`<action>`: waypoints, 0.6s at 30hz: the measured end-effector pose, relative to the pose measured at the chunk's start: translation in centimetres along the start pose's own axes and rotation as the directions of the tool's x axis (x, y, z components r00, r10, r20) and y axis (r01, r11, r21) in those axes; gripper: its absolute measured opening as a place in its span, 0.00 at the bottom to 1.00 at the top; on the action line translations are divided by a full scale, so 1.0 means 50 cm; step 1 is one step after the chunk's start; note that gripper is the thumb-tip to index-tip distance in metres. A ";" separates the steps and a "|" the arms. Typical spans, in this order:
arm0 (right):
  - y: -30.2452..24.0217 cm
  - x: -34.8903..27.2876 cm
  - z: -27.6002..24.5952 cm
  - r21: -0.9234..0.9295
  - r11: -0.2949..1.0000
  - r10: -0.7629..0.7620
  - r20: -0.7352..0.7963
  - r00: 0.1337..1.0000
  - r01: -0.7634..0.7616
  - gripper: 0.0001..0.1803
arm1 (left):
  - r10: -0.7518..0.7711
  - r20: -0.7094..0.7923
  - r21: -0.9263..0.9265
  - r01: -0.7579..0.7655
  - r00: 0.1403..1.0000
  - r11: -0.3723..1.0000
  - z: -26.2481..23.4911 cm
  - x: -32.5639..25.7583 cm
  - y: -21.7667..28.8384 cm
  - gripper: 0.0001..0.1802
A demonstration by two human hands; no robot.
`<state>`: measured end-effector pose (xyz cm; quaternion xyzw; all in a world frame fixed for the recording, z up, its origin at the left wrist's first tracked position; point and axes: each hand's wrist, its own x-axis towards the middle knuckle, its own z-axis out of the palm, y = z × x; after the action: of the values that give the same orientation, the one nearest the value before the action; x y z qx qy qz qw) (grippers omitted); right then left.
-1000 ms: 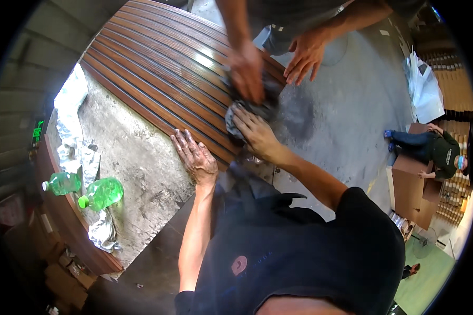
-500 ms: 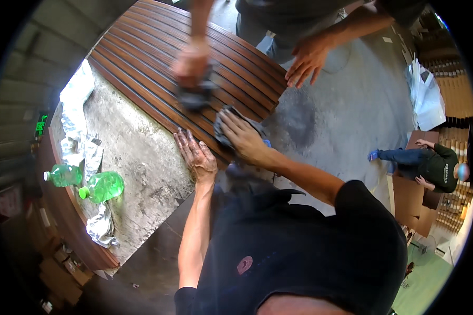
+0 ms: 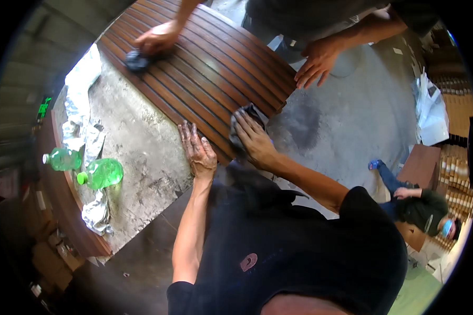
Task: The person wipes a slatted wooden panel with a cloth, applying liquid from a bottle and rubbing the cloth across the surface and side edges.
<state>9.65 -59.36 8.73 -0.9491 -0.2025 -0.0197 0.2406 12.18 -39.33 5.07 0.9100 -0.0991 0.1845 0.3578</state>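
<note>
A brown slatted wooden panel (image 3: 210,68) lies on the concrete floor in front of me. My left hand (image 3: 197,149), smeared with dark stain, rests flat with spread fingers on the panel's near edge. My right hand (image 3: 255,139) presses a dark cloth (image 3: 248,112) onto the slats beside it. Across the panel, another person's hand (image 3: 157,38) pushes a second dark cloth (image 3: 136,61) over the far left slats. That person's other hand (image 3: 315,60) leans on the panel's right end.
Two green plastic bottles (image 3: 101,173) (image 3: 63,158) lie at the left beside crumpled silvery sheeting (image 3: 81,105) and a curved wooden piece (image 3: 73,210). A person (image 3: 420,207) sits on the floor at the right near cardboard boxes. A white bag (image 3: 431,113) lies further back.
The other person's hand slid its cloth from the middle of the panel to the far left end. My right hand and cloth shifted slightly along the near edge. My left hand stayed put.
</note>
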 end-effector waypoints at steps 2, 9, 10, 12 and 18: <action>-0.008 0.066 0.031 -0.068 0.998 -0.016 -0.132 0.991 0.007 0.32 | 0.006 -0.018 -0.017 -0.007 1.000 1.000 -0.004 0.009 0.004 0.25; -0.020 -0.101 0.006 0.457 0.858 -0.272 0.016 0.962 0.235 0.26 | -0.321 -0.141 -0.197 0.291 0.937 0.936 -0.056 -0.053 -0.029 0.26; -0.023 -0.120 -0.017 0.467 0.850 -0.289 0.026 0.957 0.244 0.26 | -0.336 -0.153 -0.188 0.307 0.929 0.933 -0.065 -0.065 -0.033 0.26; -0.031 -0.144 -0.060 0.776 0.529 0.254 0.243 0.936 -0.345 0.20 | -0.276 -0.085 -0.090 0.269 0.957 0.959 -0.080 -0.080 -0.041 0.28; 0.030 -0.117 -0.089 0.905 -0.319 0.511 0.415 0.753 -0.282 0.18 | -0.193 -0.113 -0.009 0.193 0.975 0.981 -0.074 -0.077 -0.040 0.26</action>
<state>5.17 -64.84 11.19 -0.4398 0.2124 0.1463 0.8603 8.30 -35.18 4.77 0.9037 0.0103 0.2002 0.3784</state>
